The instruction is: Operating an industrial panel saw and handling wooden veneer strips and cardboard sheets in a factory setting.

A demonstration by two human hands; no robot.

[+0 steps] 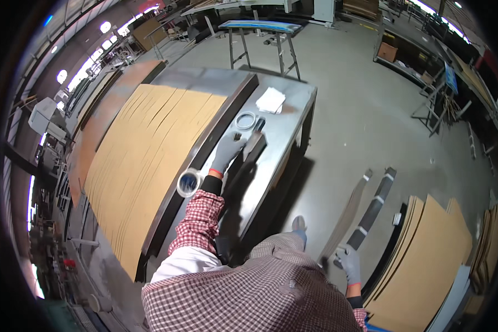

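Note:
My left hand (228, 153), in a grey glove, reaches over the metal table (285, 124) with its fingers curled. A small dark thing shows at its fingertips, too small to name. Close to its right lies a dark, narrow bar (254, 148); just beyond the fingers is a pale tape roll (245, 120). A larger tape roll (190, 183) sits beside my left wrist. Low on the right, my right hand (348, 262), also gloved, is closed at the near end of a long bundle of dark strips (372, 207), bound with light bands. Its fingers are partly hidden.
Tan sheets (155, 130) cover the table's left part, bordered by a dark raised rail (205, 138). White papers (271, 100) lie near the far corner. More tan boards (420, 260) stand at my right. A blue-topped trestle (260, 26) and a workbench (409, 44) stand farther off.

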